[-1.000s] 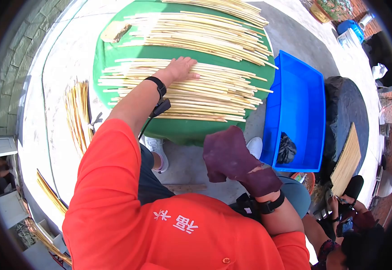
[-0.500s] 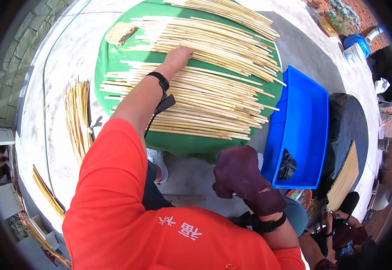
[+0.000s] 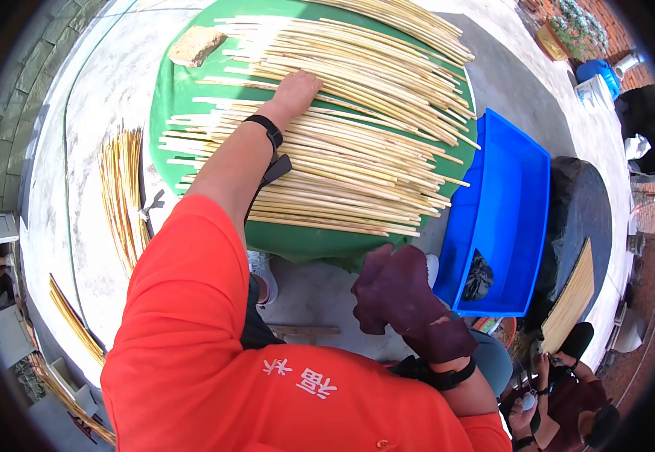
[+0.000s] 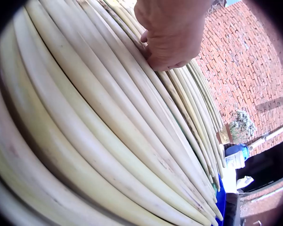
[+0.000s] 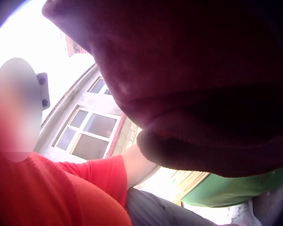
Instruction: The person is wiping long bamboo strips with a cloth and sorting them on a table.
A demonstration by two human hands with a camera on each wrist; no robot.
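Note:
Pale, peeled sticks (image 3: 342, 162) lie in side-by-side rows on a green cloth (image 3: 297, 239) over a round table. My bare left hand (image 3: 295, 92), a black band at its wrist, is at the gap between the near row and the middle row (image 3: 388, 68). In the left wrist view, the left hand (image 4: 172, 40) has its fingers curled down around a stick (image 4: 167, 101), fingertips hidden. My right hand (image 3: 399, 290) wears a maroon glove and hangs in front of the table edge, with nothing showing in it. The glove (image 5: 188, 70) fills much of the right wrist view.
A stone block (image 3: 196, 47) sits on the cloth at the far left. To the right stands a blue tub (image 3: 519, 215) with a black bag (image 3: 479, 276) inside. Bundled stalks (image 3: 123, 196) lie on the left ground. Another person (image 3: 568, 395) is at lower right.
My left hand has moved from lying flat on the near row to its far edge, its fingers now curled. The head view has shifted. My gloved right hand stays by the table edge.

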